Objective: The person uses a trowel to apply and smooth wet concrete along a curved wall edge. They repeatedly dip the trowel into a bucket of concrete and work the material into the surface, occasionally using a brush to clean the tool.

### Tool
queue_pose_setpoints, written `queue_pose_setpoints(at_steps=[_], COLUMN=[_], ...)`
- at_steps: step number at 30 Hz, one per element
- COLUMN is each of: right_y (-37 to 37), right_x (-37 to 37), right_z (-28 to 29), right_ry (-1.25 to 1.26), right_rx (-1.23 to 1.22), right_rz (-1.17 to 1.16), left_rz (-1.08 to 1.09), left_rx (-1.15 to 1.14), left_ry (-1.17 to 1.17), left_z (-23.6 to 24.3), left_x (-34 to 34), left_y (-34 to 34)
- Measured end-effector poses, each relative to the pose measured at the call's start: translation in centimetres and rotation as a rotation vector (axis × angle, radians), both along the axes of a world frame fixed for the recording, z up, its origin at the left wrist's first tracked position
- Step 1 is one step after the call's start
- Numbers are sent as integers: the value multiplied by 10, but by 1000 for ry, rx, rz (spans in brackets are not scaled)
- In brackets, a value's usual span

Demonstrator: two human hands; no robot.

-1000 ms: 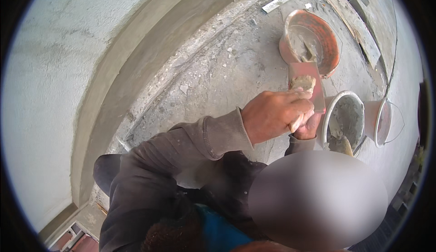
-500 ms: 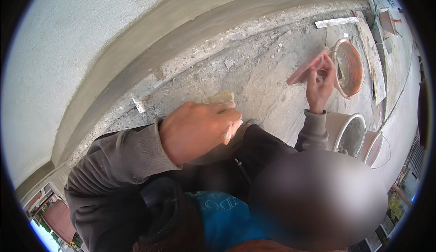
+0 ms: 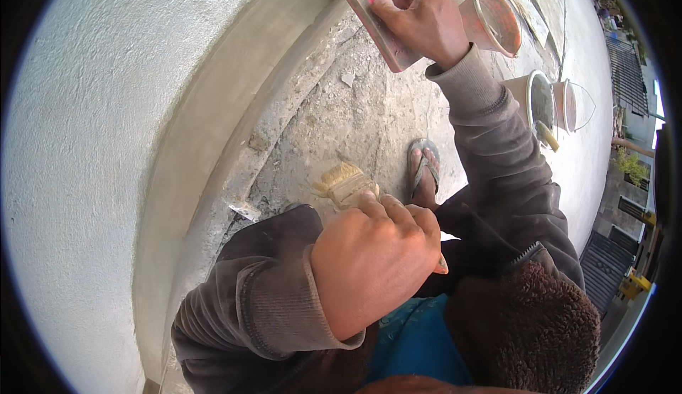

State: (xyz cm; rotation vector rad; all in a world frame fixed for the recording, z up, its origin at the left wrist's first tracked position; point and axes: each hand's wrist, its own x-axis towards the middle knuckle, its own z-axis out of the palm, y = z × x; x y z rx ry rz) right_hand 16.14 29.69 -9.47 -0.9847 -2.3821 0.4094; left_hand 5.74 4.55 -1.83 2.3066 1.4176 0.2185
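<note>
My left hand [image 3: 376,259] is closed around a paintbrush [image 3: 348,184], held low over the dusty ground. Its pale, splayed bristles point toward the wall base, and an orange handle end shows below my fingers. Farther off, my right hand [image 3: 430,21] grips a plastering float [image 3: 380,32], a flat reddish-brown board with a pink patch. The float is tilted beside the smooth plaster band [image 3: 213,110] at the foot of the wall; whether it touches is unclear. My fingers partly cover the float's back, and its upper end is cut off by the picture's edge.
A rough pale wall [image 3: 99,110] fills the left. At right stand an orange-stained bucket [image 3: 480,25], a whitish bucket [image 3: 518,96] with a yellowish-handled tool beside its rim, and another pail [image 3: 566,106]. My sandalled foot [image 3: 424,170] rests on rubble-strewn ground.
The float in my right hand has moved from beside the orange-stained bucket to the plaster band. My left hand still holds the paintbrush, now lower in the picture. The view has turned toward the wall.
</note>
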Motion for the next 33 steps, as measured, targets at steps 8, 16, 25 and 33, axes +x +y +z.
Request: queue_pose_setpoints(at_steps=[8, 16, 25, 33], right_y=[-1, -145, 56, -84], right_x=[-29, -106, -54, -77], right_z=[-24, -49, -16, -49], right_ry=[-200, -41, -478, -95], right_rx=[116, 136, -281, 164], right_rz=[4, 209, -211, 45], left_rz=[-17, 47, 135, 185], left_rx=[8, 6, 136, 140], left_ry=[-37, -34, -84, -90], left_z=[0, 6, 7, -1], left_x=[-30, -43, -44, -42], left_y=[-34, -50, -57, -53])
